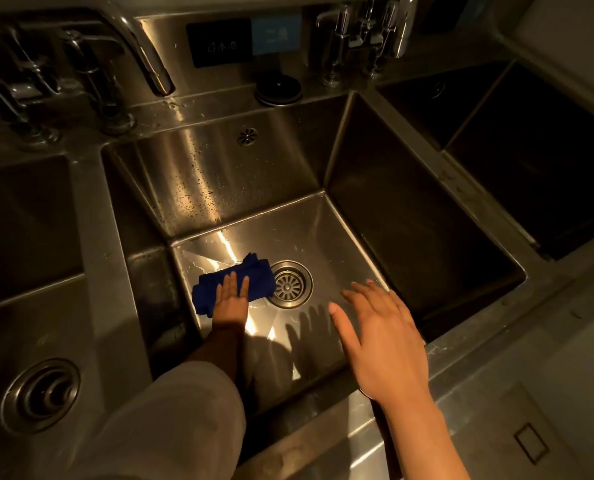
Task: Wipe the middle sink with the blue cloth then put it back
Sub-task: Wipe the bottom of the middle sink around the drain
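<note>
Blue cloth (235,284) under left hand (231,299), right hand (380,337) apart

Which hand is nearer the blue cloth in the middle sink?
Left. The left hand lies flat on the blue cloth, left of the drain strainer. The right hand hovers open, empty, on the strainer's other side.

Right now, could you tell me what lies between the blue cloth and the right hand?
In the head view, the round drain strainer sits between the blue cloth and the right hand.
</note>
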